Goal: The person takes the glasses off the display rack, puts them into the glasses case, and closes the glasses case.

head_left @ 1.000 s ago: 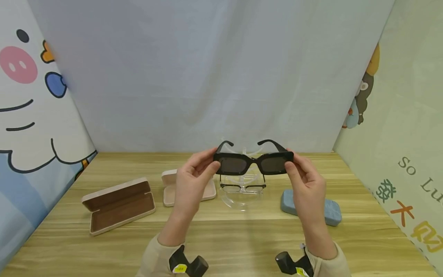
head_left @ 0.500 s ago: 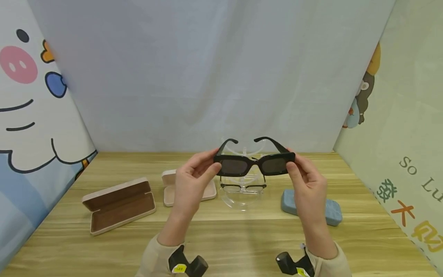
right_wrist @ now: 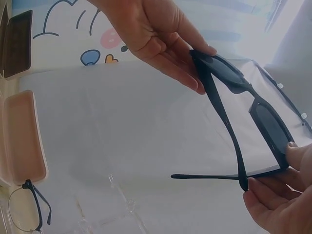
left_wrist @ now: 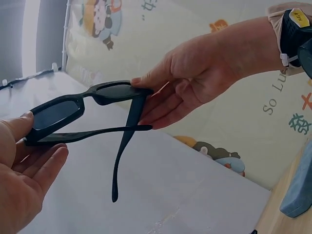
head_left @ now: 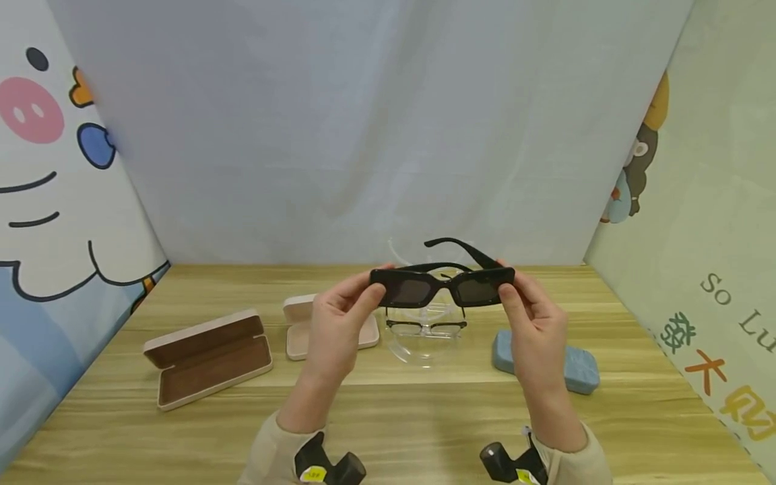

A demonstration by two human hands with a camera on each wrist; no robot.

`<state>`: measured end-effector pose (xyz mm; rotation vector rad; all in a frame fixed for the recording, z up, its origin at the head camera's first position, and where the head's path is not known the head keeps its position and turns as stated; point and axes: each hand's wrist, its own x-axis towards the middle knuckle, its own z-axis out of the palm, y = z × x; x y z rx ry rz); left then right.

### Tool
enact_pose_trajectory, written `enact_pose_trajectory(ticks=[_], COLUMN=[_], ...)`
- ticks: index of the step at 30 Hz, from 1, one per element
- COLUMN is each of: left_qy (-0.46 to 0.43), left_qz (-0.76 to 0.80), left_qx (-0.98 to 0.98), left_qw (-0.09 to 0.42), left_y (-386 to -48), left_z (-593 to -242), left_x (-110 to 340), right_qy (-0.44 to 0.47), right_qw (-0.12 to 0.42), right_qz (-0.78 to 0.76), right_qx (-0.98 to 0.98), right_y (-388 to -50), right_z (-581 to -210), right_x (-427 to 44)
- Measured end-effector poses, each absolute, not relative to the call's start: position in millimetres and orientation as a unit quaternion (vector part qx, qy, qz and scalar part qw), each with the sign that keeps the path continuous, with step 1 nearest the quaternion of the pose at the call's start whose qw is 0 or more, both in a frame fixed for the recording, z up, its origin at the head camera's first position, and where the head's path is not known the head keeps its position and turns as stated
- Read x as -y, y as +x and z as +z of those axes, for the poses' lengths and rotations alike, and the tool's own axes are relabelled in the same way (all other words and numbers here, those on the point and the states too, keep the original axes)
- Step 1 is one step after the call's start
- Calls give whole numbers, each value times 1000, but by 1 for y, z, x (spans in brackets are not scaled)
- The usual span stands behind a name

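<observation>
Black sunglasses (head_left: 445,283) stretch sideways, long axis left to right, left hand (head_left: 336,325) and right hand (head_left: 539,331) pinching the outer ends; temples (head_left: 479,254) point away, the left angled further inward.

On the table (head_left: 436,417) I see an open brown-lined case (head_left: 212,367) at left, then an open pink-lined case (head_left: 298,342). A clear stand (head_left: 424,365) bearing glasses (head_left: 448,325) sits between that and a blue case (head_left: 580,370). I have a pale curtain (head_left: 364,121) behind.
</observation>
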<state>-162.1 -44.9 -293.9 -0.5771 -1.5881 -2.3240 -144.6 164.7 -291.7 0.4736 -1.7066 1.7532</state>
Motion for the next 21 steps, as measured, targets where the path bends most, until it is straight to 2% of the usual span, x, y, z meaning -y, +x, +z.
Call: enact_pose_trajectory(ticks=[12, 21], left_qy=[-200, -196], left_qz=[-816, -812], left_qx=[521, 524], left_qw=[153, 168], left_y=[-164, -165], left_z=[-296, -297], left_x=[44, 45], right_qy=[224, 233], right_qw=[319, 272], right_qz=[674, 738], right_qx=[628, 572], right_y=[-144, -146], right_z=[-293, -294], right_x=[-163, -158])
